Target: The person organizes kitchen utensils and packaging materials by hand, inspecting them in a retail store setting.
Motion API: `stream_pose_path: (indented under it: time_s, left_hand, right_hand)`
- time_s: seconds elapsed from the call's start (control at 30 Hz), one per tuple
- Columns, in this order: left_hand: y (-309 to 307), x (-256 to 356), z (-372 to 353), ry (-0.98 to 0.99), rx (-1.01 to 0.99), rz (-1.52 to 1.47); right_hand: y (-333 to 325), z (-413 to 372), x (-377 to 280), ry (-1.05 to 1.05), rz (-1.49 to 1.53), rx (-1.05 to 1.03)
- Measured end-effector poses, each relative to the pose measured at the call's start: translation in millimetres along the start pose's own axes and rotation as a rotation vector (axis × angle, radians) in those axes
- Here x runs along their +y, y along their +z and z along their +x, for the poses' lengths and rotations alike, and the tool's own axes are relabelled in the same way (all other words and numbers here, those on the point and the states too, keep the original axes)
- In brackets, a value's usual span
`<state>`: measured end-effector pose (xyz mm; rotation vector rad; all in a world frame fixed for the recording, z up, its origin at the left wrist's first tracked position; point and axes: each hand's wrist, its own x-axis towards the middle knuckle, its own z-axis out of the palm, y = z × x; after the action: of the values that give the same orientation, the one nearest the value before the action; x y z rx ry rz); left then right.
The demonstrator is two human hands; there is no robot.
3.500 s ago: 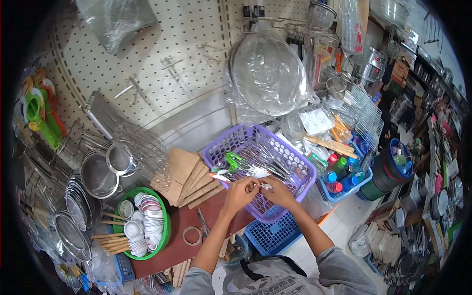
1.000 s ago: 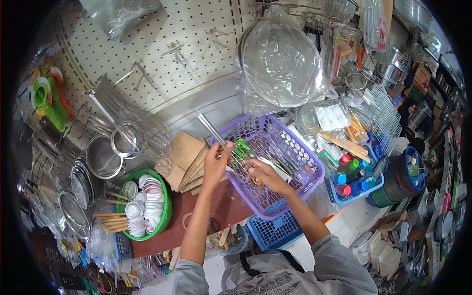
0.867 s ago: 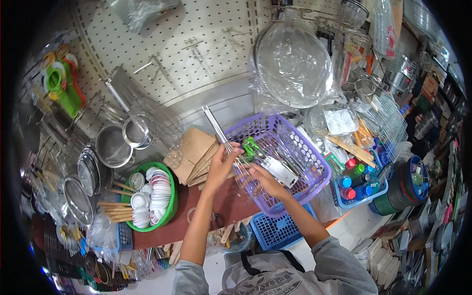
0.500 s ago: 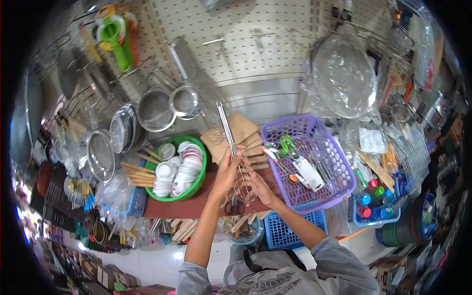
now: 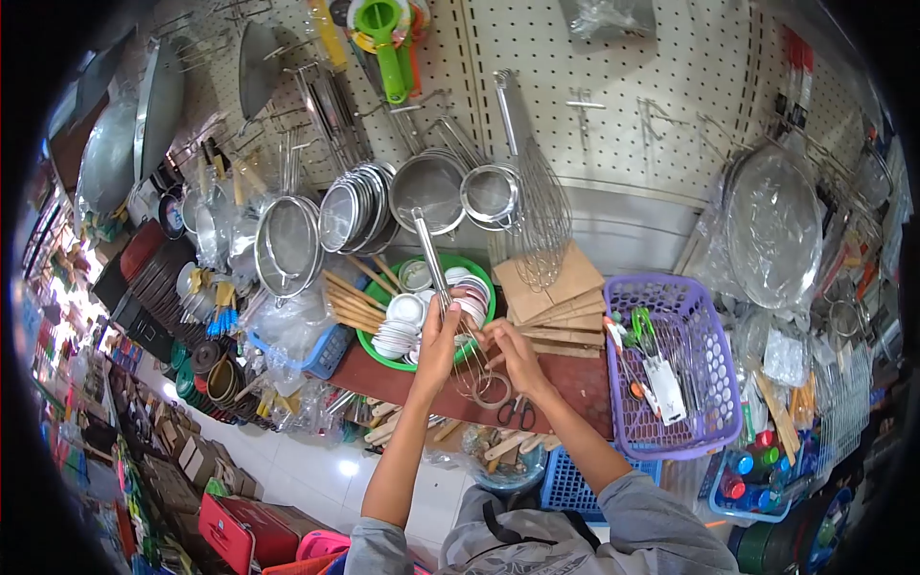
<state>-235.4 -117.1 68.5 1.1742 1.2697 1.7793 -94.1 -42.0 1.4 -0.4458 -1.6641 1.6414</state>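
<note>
A metal wire whisk (image 5: 429,251) points handle-up in front of me, tilted a little to the left. My left hand (image 5: 439,347) is closed around it where the handle meets the wires. Beside the wire loops is my right hand (image 5: 520,359), its fingers half curled and apart from the thumb; whether a fingertip touches the wires is hard to see. Behind the whisk, a green basin (image 5: 491,305) holds white dishes and wooden-handled tools. A roll of tape (image 5: 505,383) and black-handled scissors (image 5: 517,414) lie on the red-brown shelf (image 5: 575,393) under my hands.
A purple basket (image 5: 733,383) with packaged utensils stands to the right, beside a stack of brown cardboard (image 5: 551,287). Strainers (image 5: 426,192) and a large whisk (image 5: 541,211) hang on the pegboard. Below are a blue crate (image 5: 570,479) and a blue tub of bottles (image 5: 752,508).
The view has swung left, so the shelf goods sit further right. My left hand still has the whisk; my right hand has drawn slightly away from its wires.
</note>
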Motion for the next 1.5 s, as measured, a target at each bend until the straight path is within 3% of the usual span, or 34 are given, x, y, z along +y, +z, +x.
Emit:
stream_pose_path:
  time_s: [0.17,0.27,0.47,0.63,0.73,0.77,1.03,1.5]
  left_hand:
    - [-7.6,5.8,12.3,0.024,-0.037,-0.045]
    - [-9.3,10.7,21.5,0.040,-0.024,0.015]
    - [-21.3,19.2,46.3,0.093,-0.038,0.134]
    - [-49.8,36.2,71.0,0.174,-0.031,0.423]
    - [-58.2,52.7,89.6,0.387,0.146,0.364]
    - [-62.3,67.1,94.4,0.330,0.120,0.283]
    - [-94.5,127.4,171.6,0.500,0.180,0.184]
    - [-127.2,134.5,245.0,0.538,0.032,0.124]
  right_hand:
    - [6.7,50.8,-38.4,-0.327,-0.120,0.121]
    - [21.8,81.1,-87.7,-0.403,-0.125,0.144]
    - [49.9,142.0,-139.9,-0.482,-0.278,0.189]
    - [62.6,176.1,-149.3,-0.506,-0.275,0.170]
    - [72.0,190.6,-154.9,-0.526,-0.289,0.169]
    - [75.7,195.2,-157.2,-0.518,-0.267,0.168]
    - [100.5,233.8,-175.6,-0.600,-0.357,0.160]
    - [113.2,290.2,-170.4,-0.654,-0.543,0.285]
